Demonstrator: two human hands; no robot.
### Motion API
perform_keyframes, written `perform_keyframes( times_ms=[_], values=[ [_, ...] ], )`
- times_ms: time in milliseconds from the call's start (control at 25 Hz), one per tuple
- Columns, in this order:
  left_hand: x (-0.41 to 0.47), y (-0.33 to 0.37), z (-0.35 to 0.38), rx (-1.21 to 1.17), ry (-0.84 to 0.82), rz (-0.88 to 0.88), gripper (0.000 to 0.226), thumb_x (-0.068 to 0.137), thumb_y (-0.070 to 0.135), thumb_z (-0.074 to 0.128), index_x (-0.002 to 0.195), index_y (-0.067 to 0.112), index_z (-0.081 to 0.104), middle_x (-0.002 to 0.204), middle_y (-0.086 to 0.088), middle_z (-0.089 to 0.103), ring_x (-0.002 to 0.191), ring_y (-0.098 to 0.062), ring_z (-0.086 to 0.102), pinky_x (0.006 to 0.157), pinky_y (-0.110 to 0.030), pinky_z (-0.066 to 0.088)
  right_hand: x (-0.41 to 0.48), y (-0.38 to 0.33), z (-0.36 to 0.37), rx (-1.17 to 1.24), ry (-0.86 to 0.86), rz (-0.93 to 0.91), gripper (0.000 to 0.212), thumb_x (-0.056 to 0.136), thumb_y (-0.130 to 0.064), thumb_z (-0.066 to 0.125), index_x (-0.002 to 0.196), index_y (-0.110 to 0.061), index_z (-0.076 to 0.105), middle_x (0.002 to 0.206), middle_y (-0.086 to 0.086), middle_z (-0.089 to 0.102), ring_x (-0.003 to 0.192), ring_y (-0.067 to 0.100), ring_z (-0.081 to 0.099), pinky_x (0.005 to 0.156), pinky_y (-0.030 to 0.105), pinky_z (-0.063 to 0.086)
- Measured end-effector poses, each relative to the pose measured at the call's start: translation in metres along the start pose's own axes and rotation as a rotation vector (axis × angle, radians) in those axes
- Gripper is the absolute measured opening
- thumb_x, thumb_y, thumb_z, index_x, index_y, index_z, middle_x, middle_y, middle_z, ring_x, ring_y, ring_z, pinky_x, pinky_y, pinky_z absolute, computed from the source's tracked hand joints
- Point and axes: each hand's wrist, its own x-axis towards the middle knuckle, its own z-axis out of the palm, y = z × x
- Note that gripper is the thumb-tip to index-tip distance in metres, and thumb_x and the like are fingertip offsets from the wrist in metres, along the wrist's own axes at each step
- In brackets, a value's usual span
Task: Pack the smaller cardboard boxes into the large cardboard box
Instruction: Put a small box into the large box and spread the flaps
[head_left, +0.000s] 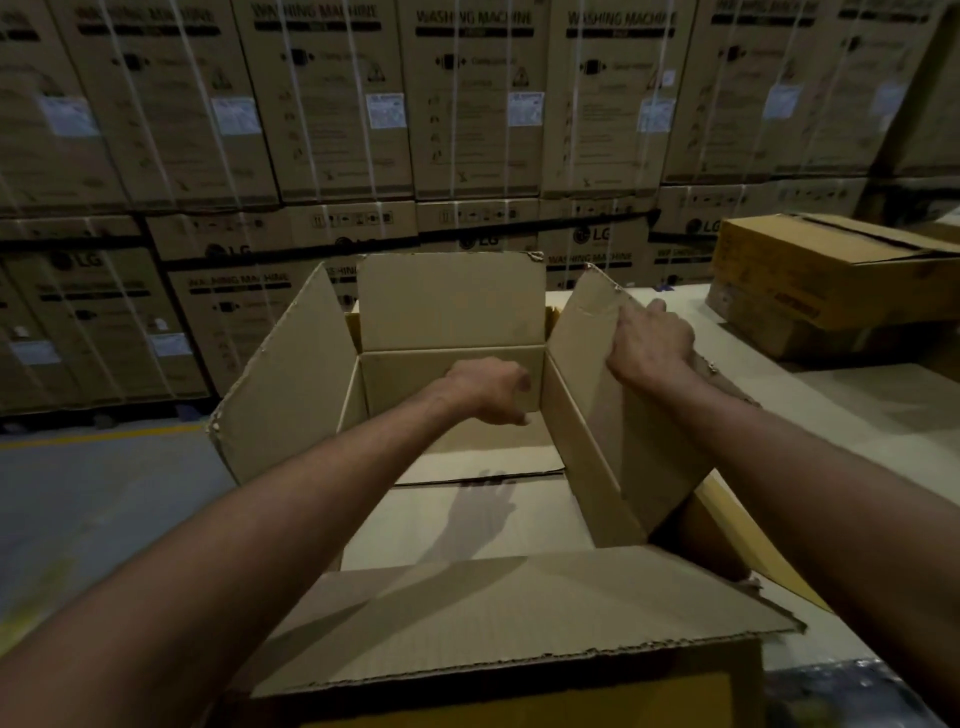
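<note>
Box: the large open brown cardboard box (579, 447) stands on a pale tabletop (857, 410), all four flaps up and nothing inside.
Left hand: the left hand (488, 387) hovers over the opening, fingers loosely curled, holding nothing.
Right hand: the right hand (652, 343) grips the right flap (587, 322) at its outer edge.
Smaller boxes: the smaller closed brown cardboard boxes (810, 270) are stacked far right on the tabletop, apart from the large box.
</note>
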Motion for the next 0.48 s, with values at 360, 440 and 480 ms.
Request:
perform_keyframes(
  times_ms=[360,440,480],
  values=[
    [0.024,0.018,0.004,-0.144,-0.098,-0.002,0.057,0.095,0.042,0.067,0.145,0.023,0.049,0.145,0.0,0.055,0.131,-0.022,0.052,0.104,-0.044,0.047,-0.01,0.016,-0.004,0.112,-0.051,-0.013,0.046,0.088,-0.04,0.072,0.124,-0.018,0.053,0.101,0.008,0.041,0.08,0.021,0.048,0.065,0.035,0.04],
    [0.028,0.012,0.01,-0.128,-0.107,-0.037,0.058,0.094,0.044,0.067,0.146,0.025,0.049,0.146,0.0,0.055,0.132,-0.022,0.052,0.106,-0.047,0.046,-0.009,0.014,-0.002,0.11,-0.034,-0.02,0.048,0.087,-0.04,0.073,0.124,-0.017,0.052,0.102,0.009,0.041,0.08,0.02,0.048,0.066,0.035,0.041],
    [0.028,0.007,0.012,-0.096,-0.103,-0.066,0.058,0.093,0.046,0.067,0.145,0.026,0.049,0.145,0.001,0.055,0.132,-0.022,0.052,0.106,-0.048,0.045,-0.009,0.014,0.0,0.105,-0.03,-0.02,0.049,0.087,-0.04,0.073,0.125,-0.018,0.051,0.103,0.009,0.041,0.081,0.02,0.048,0.067,0.035,0.041]
  ],
)
